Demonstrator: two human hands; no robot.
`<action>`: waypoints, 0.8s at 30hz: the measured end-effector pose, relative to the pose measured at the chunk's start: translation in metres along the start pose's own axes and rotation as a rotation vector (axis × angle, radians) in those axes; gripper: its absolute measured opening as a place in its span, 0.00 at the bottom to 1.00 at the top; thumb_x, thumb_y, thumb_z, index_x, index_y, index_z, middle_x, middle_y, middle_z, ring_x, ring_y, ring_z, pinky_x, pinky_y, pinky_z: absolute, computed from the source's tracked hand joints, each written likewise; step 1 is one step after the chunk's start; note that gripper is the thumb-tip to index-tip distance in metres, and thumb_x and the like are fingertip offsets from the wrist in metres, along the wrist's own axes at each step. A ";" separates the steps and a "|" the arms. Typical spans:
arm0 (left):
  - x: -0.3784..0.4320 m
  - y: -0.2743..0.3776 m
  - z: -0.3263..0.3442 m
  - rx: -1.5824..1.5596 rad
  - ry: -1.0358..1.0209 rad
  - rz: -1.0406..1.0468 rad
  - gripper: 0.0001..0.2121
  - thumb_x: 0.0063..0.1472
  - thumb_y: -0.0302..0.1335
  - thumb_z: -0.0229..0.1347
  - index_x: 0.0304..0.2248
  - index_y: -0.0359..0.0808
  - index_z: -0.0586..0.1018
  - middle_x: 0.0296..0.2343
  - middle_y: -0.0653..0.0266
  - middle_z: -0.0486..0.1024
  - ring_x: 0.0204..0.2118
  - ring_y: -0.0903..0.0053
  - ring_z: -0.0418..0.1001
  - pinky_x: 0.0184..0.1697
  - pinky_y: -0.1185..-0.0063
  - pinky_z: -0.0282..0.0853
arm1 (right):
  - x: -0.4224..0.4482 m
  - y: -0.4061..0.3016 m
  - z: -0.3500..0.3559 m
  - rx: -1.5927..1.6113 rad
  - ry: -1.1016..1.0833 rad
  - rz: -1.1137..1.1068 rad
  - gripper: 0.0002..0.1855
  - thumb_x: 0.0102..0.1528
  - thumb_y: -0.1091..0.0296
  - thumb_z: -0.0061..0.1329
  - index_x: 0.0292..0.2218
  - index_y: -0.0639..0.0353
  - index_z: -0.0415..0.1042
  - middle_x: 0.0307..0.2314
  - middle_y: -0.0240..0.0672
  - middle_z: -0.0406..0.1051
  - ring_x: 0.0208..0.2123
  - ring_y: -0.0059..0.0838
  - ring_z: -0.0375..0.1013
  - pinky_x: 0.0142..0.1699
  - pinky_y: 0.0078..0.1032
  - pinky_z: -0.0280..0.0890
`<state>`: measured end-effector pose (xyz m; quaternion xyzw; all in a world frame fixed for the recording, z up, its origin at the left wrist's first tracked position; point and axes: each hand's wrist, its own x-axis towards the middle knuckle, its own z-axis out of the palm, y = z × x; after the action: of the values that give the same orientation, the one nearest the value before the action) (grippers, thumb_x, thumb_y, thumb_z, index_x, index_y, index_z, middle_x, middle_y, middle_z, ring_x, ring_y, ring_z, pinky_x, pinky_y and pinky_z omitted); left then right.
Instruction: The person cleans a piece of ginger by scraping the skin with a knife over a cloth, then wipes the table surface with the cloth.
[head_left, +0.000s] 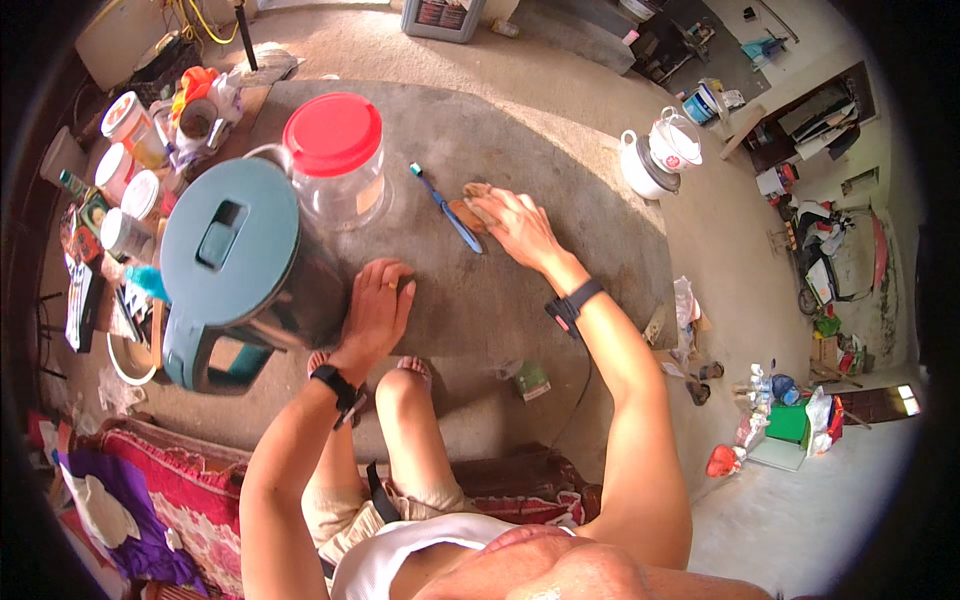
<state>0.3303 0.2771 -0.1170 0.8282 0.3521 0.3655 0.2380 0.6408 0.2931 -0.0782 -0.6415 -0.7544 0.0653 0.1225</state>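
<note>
My right hand (517, 221) reaches over the middle of the grey tabletop (540, 315), its fingers on or beside a brown oval object (469, 216) and another brown piece under the fingertips; what they are, and whether they are gripped, is unclear. Just left of it lies a blue toothbrush (450, 214) with its head pointing away from me. My left hand (381, 307) rests with bent fingers near the table's front edge, close against a large pitcher (232, 240) with a teal lid and handle. Behind the pitcher stands a clear plastic jar (341, 180) with a red lid.
Plastic tubs (133, 127), small jars (127, 231) and packets crowd the left side. White pots (649, 165) stand beyond the table's right edge. A green box (531, 379) lies on the floor below the table's front edge. A red patterned seat (187, 487) is behind me.
</note>
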 end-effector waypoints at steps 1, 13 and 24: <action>0.000 -0.001 0.000 -0.002 -0.001 -0.006 0.09 0.68 0.27 0.51 0.46 0.34 0.73 0.46 0.51 0.70 0.52 0.53 0.67 0.58 0.63 0.61 | -0.020 -0.006 -0.003 0.002 -0.013 0.037 0.29 0.58 0.72 0.55 0.59 0.37 0.70 0.59 0.30 0.65 0.56 0.44 0.66 0.58 0.48 0.65; -0.005 0.002 0.001 -0.023 0.026 0.009 0.10 0.65 0.27 0.54 0.45 0.37 0.73 0.46 0.55 0.72 0.54 0.57 0.67 0.58 0.63 0.62 | -0.083 -0.008 -0.007 -0.169 -0.123 0.016 0.33 0.57 0.77 0.51 0.60 0.31 0.68 0.62 0.33 0.61 0.55 0.49 0.68 0.53 0.44 0.71; 0.004 0.004 0.026 -0.008 0.069 0.050 0.09 0.67 0.29 0.53 0.44 0.36 0.73 0.45 0.54 0.72 0.52 0.56 0.68 0.56 0.63 0.62 | -0.009 0.083 0.015 -0.227 0.151 0.311 0.26 0.61 0.63 0.51 0.60 0.41 0.70 0.59 0.33 0.66 0.60 0.43 0.65 0.61 0.49 0.58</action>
<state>0.3545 0.2736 -0.1289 0.8226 0.3377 0.4011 0.2199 0.7176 0.2991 -0.1149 -0.7631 -0.6374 -0.0500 0.0941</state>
